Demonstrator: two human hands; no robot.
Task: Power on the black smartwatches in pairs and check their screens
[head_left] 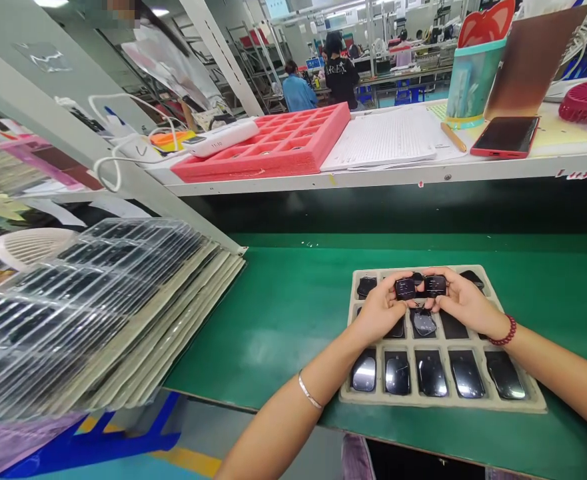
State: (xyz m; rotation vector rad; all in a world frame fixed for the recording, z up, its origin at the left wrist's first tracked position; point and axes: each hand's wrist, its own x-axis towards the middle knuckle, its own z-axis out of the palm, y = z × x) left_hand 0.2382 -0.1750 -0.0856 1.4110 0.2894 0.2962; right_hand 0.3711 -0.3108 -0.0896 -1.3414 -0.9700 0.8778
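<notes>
A beige compartment tray lies on the green table, with black glossy pieces in its front row and more pieces behind. Above its back part, my left hand grips a small dark rectangular piece between thumb and fingers. Beside it, my right hand pinches a similar dark piece. The two pieces are held close together at the same height. Just below them, a dark piece with a greyish face sits in a middle compartment.
Stacked trays fill the left side. A white shelf runs across the back, bearing a pink foam tray, papers, a phone and a teal cup. People stand or sit far behind.
</notes>
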